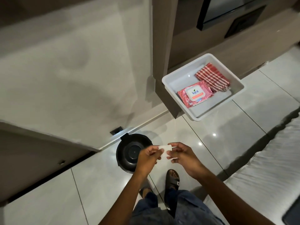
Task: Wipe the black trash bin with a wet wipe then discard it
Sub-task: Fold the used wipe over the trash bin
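Observation:
A round black trash bin (128,151) with its lid closed stands on the floor by the wall, seen from above. Just to its right, both my hands hold a small white wet wipe (165,151) between them. My left hand (148,157) pinches the wipe's left edge and overlaps the bin's right rim. My right hand (183,155) grips the wipe's right side with its fingertips. The wipe looks folded or bunched, stretched between the two hands.
A white plastic tray (233,98) on the floor farther right holds a pink wet-wipe pack (194,94) and a red checked cloth (212,77). A bed edge (266,172) lies at the right. My sandalled feet (172,177) stand on glossy tiles below the hands.

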